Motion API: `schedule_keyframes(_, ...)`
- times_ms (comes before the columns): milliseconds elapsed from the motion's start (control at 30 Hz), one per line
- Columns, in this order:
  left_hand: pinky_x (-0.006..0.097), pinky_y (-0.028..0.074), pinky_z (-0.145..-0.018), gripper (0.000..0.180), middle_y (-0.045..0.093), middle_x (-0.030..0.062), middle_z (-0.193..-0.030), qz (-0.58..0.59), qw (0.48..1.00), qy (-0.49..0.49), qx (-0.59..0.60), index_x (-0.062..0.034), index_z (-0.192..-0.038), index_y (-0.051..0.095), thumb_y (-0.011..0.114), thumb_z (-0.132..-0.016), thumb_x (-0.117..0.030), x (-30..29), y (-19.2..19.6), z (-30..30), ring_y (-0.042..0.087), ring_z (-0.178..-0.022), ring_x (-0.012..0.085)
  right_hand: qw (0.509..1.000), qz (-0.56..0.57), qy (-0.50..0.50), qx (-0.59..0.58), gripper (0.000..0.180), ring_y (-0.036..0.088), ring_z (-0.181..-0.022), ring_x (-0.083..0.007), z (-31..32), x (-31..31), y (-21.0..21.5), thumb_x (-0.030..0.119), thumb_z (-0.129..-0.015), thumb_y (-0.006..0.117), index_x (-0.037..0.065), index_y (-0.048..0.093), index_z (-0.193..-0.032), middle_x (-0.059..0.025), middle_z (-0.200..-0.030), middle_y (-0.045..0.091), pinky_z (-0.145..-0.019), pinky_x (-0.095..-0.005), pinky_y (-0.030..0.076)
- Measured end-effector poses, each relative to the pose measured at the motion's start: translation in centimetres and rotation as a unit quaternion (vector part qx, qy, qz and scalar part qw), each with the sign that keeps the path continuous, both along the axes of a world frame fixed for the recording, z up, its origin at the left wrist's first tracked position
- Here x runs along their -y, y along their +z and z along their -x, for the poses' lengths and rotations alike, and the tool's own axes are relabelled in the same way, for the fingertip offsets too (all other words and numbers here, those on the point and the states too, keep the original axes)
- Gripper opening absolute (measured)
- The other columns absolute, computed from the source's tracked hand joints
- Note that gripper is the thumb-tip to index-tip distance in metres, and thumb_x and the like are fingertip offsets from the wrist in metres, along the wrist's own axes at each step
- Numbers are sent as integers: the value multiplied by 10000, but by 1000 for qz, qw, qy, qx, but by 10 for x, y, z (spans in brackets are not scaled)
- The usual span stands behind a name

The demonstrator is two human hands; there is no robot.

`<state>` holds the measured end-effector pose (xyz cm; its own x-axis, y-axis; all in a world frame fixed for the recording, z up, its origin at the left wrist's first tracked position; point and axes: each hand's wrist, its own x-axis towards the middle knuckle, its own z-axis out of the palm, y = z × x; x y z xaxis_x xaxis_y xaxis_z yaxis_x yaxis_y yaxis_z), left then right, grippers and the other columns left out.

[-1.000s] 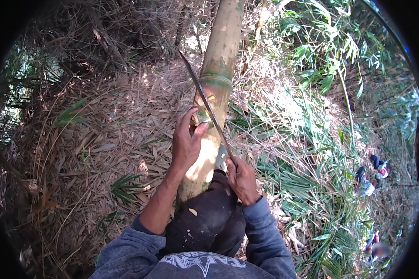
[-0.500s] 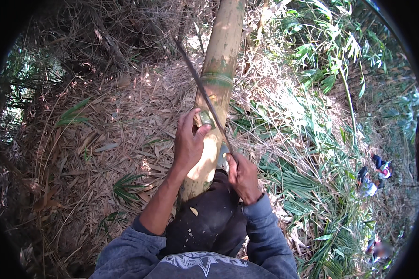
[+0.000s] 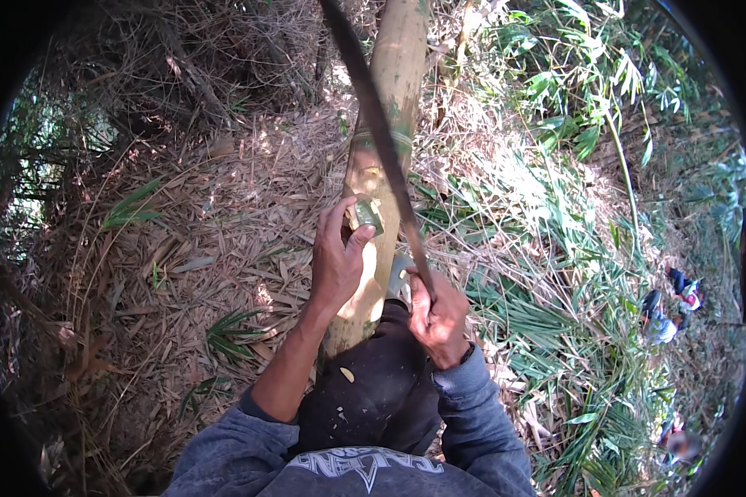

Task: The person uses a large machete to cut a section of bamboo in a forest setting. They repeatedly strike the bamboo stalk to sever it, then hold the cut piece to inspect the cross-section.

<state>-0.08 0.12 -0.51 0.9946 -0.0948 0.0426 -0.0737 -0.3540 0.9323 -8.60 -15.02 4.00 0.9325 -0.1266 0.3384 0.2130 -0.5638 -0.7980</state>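
Observation:
A thick, pale yellow bamboo pole [image 3: 400,62] stretches away from my legs, its near end beside my dark trousers [image 3: 365,402]. My left hand [image 3: 336,258] is closed around a short green piece [image 3: 365,215], apparently bamboo, thumb and fingers at its sides, over the pole. On the right, my right hand [image 3: 439,319] grips a long, dark machete [image 3: 381,137] near its lower end; the handle is hidden in the fist. The blade slants up and left across the pole, above it. A small grey-blue thing [image 3: 399,277] beside the right fist is too unclear to name.
Dry bamboo leaves [image 3: 191,265] cover the ground on the left. Green cut fronds [image 3: 526,327] lie to the right. Tangled dry branches [image 3: 199,58] stand at the far left. At the right edge are other people [image 3: 663,327], some distance off.
The machete has tilted upward, its blade now looking larger and reaching the top of the view. My right hand has shifted slightly right and nearer. My left hand stays nearly still with the green piece.

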Motion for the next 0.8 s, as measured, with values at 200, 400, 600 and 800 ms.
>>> schedule_keyframes(200, 230, 482, -529, 467, 480, 85, -1071, -3, 1000, -8, -8, -6, -1288, 469, 608, -915, -250, 0, -4, 5, 514, -716, 111, 988, 92, 9, -123, 83, 601, -601, -372, 17, 18, -46, 95, -879, 606, 25, 591, -920, -210, -743, 598, -498, -423, 443)
schedule_keyframes(400, 347, 422, -800, 469, 493, 149, -1106, 9, 1000, 0, -25, -10, -1263, 472, 621, -894, -259, 3, 3, 12, 502, -956, 269, 999, 34, 6, -27, 122, 614, -585, -331, 10, 3, -4, 43, -866, 613, -16, 594, -971, -168, -777, 626, -508, -399, 467)
schedule_keyframes(600, 404, 389, -943, 466, 505, 187, -1153, 27, 999, -4, -39, -11, -1254, 474, 626, -884, -250, 5, 4, 17, 502, -1080, 341, 985, 105, -2, -135, 110, 586, -575, -377, 23, 18, -44, 129, -894, 599, 20, 585, -901, -206, -712, 593, -505, -433, 448)
schedule_keyframes(800, 304, 476, -766, 512, 473, 87, -1195, -14, 998, 20, 54, -31, -1308, 459, 662, -855, -161, 2, 10, 6, 502, -880, 170, 995, -8, -25, -95, 144, 633, -665, -358, 24, 14, -23, 99, -885, 610, 2, 618, -991, -196, -786, 640, -581, -394, 493)
